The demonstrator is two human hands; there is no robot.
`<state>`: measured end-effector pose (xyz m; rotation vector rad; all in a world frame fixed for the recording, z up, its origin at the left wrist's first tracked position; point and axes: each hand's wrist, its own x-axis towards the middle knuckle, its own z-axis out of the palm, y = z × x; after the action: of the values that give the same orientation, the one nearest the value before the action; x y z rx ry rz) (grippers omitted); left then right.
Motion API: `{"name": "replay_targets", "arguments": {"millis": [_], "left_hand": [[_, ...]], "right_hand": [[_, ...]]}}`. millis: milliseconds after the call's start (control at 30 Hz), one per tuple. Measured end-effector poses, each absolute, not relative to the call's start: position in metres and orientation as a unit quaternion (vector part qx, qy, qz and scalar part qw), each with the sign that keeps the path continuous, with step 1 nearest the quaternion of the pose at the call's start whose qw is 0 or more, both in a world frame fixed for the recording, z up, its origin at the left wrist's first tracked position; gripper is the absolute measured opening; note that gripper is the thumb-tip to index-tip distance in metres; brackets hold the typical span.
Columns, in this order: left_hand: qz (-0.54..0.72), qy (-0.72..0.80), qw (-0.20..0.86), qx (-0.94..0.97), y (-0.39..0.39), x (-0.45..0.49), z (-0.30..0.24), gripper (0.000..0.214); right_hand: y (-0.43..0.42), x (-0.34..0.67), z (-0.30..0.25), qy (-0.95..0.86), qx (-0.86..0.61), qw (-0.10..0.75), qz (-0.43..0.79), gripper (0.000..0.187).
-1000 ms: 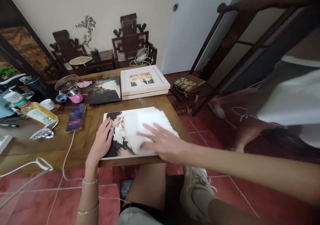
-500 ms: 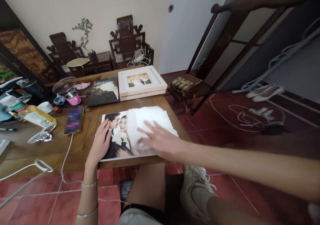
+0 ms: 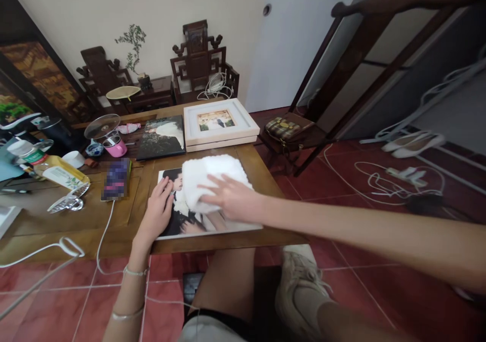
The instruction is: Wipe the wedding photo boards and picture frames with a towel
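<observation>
A wedding photo panel lies flat near the front edge of the wooden table. My left hand rests on its left edge, fingers stretched out. A folded white towel covers the upper middle of the photo. On top of the towel my right hand presses down with its fingers spread, slightly blurred. Part of the printed couple is hidden under the towel.
Behind are a dark photo panel and a stacked white frame. To the left lie a phone on a cable, a clear hair claw, an oil bottle and a pink cup. A chair with a plaid bag stands right.
My right hand has pushed the towel up and to the left across the photo, baring its lower right part. My left hand stays at the left edge. The view has shifted slightly.
</observation>
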<state>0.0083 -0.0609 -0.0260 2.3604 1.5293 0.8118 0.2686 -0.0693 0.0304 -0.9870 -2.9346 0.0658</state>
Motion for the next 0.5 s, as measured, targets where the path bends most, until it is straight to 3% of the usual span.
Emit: {"name": "replay_targets", "arguments": {"millis": [233, 500], "left_hand": [[0.271, 0.524, 0.103, 0.801, -0.048, 0.014, -0.024, 0.045], [0.343, 0.526, 0.067, 0.775, -0.051, 0.018, -0.015, 0.032]], "right_hand": [[-0.022, 0.279, 0.036, -0.924, -0.381, 0.029, -0.007, 0.064], [-0.088, 0.272, 0.032, -0.946, -0.320, 0.001, 0.053, 0.063]]}}
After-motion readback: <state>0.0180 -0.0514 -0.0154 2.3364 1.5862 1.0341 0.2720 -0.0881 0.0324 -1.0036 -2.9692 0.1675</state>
